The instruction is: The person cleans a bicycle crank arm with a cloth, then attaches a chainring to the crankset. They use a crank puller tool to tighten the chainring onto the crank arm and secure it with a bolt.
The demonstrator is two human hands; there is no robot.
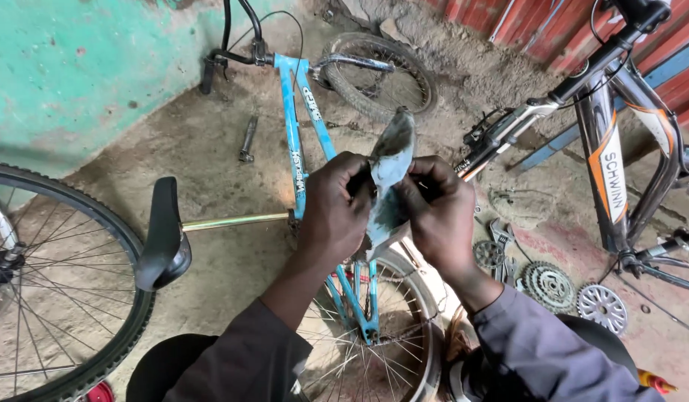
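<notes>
My left hand (333, 212) and my right hand (439, 216) are held together in front of me, both gripping a dirty, greyish-white piece of cloth or paper (391, 167). Its upper end sticks up above my fingers; the lower part is pinched between both hands. Below my hands lies a light-blue bicycle frame (296, 126) with a black saddle (162, 238) on a brass-coloured seat post (236, 220) and a spoked rear wheel (374, 339).
A spoked wheel with tyre (58, 286) is at the left. A second bicycle, silver and black (608, 160), stands at the right. Sprockets and cogs (553, 286) lie on the dirt floor. A green wall (76, 67) is at the back left.
</notes>
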